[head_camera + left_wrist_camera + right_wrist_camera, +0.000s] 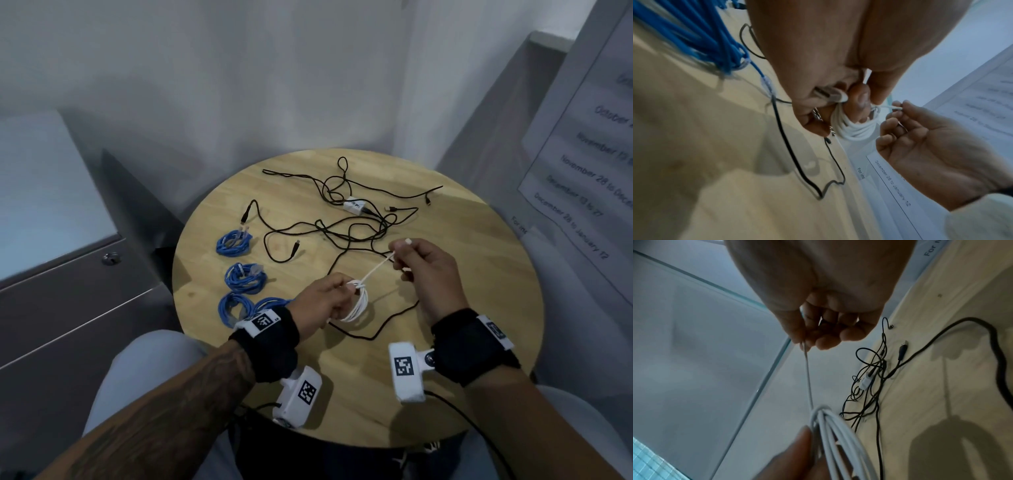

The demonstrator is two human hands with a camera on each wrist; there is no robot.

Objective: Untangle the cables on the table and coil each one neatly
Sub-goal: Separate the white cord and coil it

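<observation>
My left hand (330, 294) grips a coiled white cable (358, 306) just above the round wooden table (445, 394). In the left wrist view the coil (854, 129) hangs under its curled fingers. My right hand (411, 258) pinches the cable's free end, which runs taut from the coil's top (821, 410) up to the fingers (803, 337); the white plug tip (408, 241) sticks out above them. A tangle of black cables (356, 226) lies behind both hands. Several coiled blue cables (234, 241) lie at the table's left.
A small white adapter (354, 205) sits inside the black tangle. One black strand (383, 325) loops across the table beneath my hands. A grey cabinet (68, 274) stands left of the table, and a printed notice (589, 154) hangs at the right.
</observation>
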